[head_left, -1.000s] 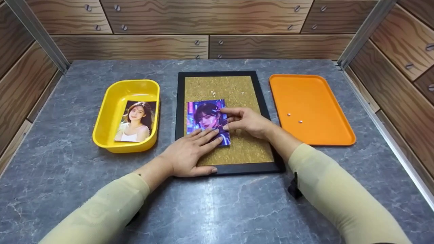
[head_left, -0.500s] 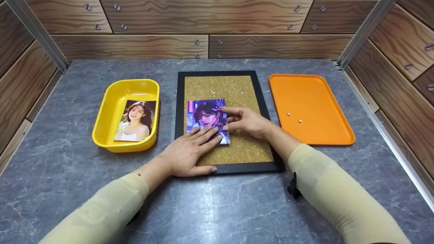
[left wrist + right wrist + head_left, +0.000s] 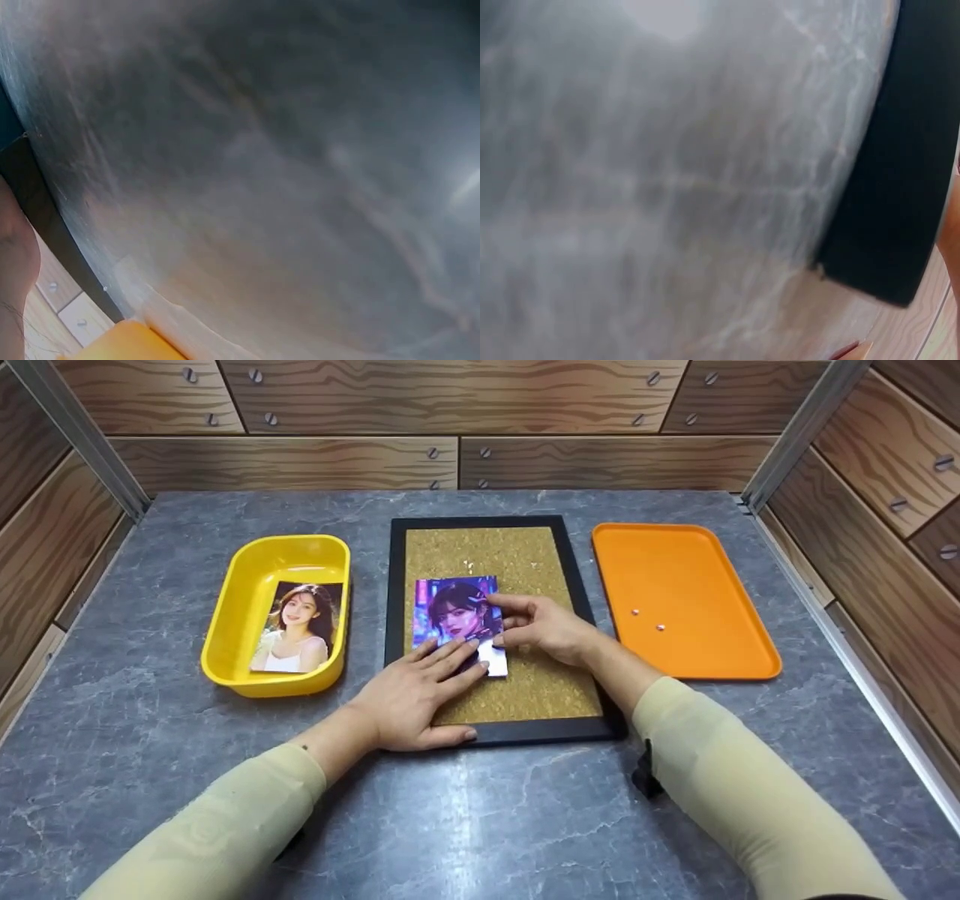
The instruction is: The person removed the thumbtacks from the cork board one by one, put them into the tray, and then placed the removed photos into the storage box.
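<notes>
A glossy photo card [image 3: 454, 607] of a dark-haired figure in purple neon light lies on a cork board [image 3: 525, 690] with a black frame. My left hand [image 3: 416, 697] rests palm down over the card's lower part, fingers spread, its thumb on the frame's bottom edge. My right hand [image 3: 544, 628] touches the card's right edge with index fingertip and thumb set apart; its other fingers are bent between them. The lower right corner of the card shows bright glare. In the right wrist view, the black frame [image 3: 889, 165] shows at right; no fingertips are visible in the wrist views.
A yellow bin [image 3: 217, 645] at left holds another photo card [image 3: 296, 626]. An orange tray [image 3: 690, 577] at right carries two small shiny pieces [image 3: 648, 619]. Small shiny bits [image 3: 469, 565] sit on the cork above the card. All stands on a grey marbled table [image 3: 457, 825].
The card has shifted slightly upward on the board, and glare has spread over its lower right corner. Both hands stay nearly in place; the whole view has drifted a little.
</notes>
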